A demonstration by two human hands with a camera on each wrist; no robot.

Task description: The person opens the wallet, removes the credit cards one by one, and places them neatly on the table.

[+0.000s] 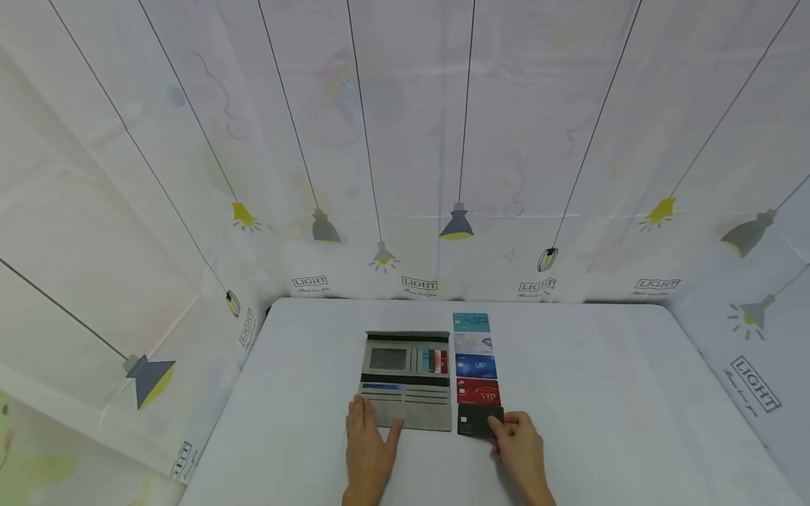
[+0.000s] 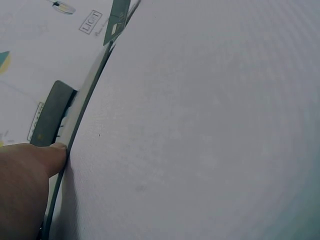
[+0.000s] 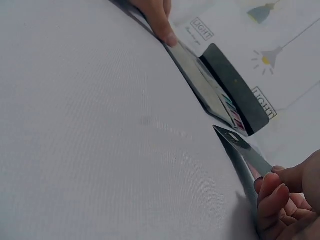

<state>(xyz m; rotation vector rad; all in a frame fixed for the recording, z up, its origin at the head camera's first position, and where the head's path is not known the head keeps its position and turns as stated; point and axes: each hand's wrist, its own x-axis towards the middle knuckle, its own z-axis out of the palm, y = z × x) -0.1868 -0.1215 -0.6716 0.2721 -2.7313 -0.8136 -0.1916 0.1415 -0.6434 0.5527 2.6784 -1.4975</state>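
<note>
"So, what's the right hand (image 1: 522, 447) doing?"
"Its fingers pinch the black card (image 1: 476, 423), at 4 o'clock from the wallet (image 1: 419, 416)."
"And the left hand (image 1: 368, 451)?"
"Fingers straight, touching the wallet's 8 o'clock corner."

In the head view, the right hand (image 1: 521, 445) hides part of the black card (image 1: 474, 417), and print on the slotted cards (image 1: 444, 362) in the wallet (image 1: 418, 417) is too small to read. The left wrist view crops the left hand (image 2: 24, 185) at its left edge.
</note>
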